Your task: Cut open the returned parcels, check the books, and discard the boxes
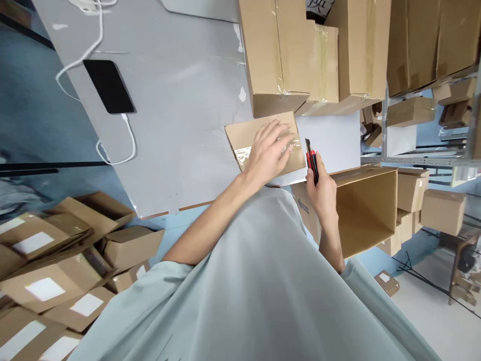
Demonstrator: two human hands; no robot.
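A small cardboard box (pixel 240 131) with clear shiny tape across its top lies at the front edge of the grey table (pixel 180 110). On top of the box rests my left hand (pixel 265 153), fingers spread and covering part of the tape. My right hand (pixel 322 193) is wrapped around a red and black utility knife (pixel 312 160), just right of the box. The knife points away from me with its blade end showing, and it is apart from the cardboard.
Tall taped cartons (pixel 280 47) stand behind the small box. A phone (pixel 108 86) with a white cable lies at the left of the table. An open carton (pixel 366 210) is at my right, and many labelled boxes (pixel 45 288) are piled at lower left. Shelving (pixel 432 159) stands far right.
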